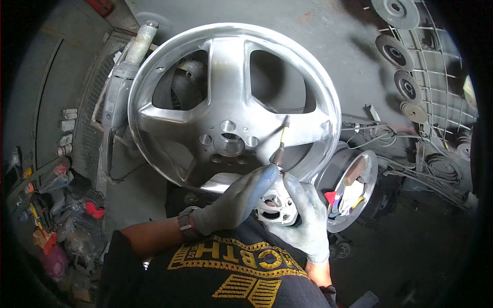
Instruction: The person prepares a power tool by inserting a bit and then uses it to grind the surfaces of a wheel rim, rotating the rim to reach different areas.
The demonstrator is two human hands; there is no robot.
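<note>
Head view looks down on a bare alloy wheel (pixel 233 105), the largest thing in sight, standing nearly upright with its spoked face turned toward the person and its hub (pixel 229 143) just above the hands. Beside it at lower right a smaller rim (pixel 371 172) lies tilted, holding a few small items. On the wall at upper right hang several abrasive discs (pixel 395 51). A die grinder (pixel 277 197) sits below the wheel's hub; its long axis runs from the body near the person's chest up and slightly right, its thin bit (pixel 283 136) pointing at the spoke right of the hub and touching it. The gloved left hand (pixel 236 197) is wrapped over the grinder body from the left; the gloved right hand (pixel 305 218) is closed around it from the right and beneath.
</note>
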